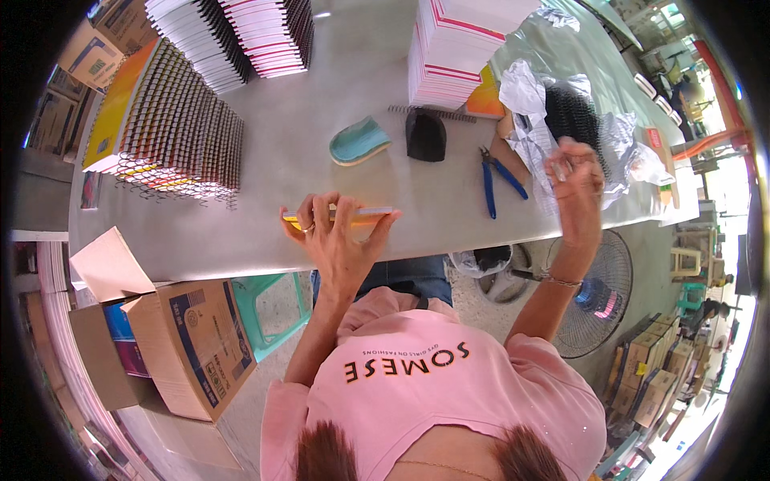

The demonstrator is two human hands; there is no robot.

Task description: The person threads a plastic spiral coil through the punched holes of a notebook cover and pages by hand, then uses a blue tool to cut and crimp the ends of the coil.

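My left hand [335,240] grips a thin notebook [369,212] with a yellow cover, held on edge at the near side of the table. Beside the heap of black spiral binding coils [571,116] in crumpled white wrapping [523,96], my right hand [576,188] is raised. Its fingers are smeared by motion, so whether they hold a coil does not show. Blue-handled pliers [501,180] lie between the two hands. Farther back sit a teal rounded pad [361,143] and a black pad [426,136], with one loose coil [433,114] behind them.
Coil-bound books [176,120] are stacked at the left, with more bound stacks [269,32] behind. A tall pile of pink-edged pages [457,56] stands at the back. Below the table are an open carton [192,345], a green stool [277,313] and a fan [597,297].
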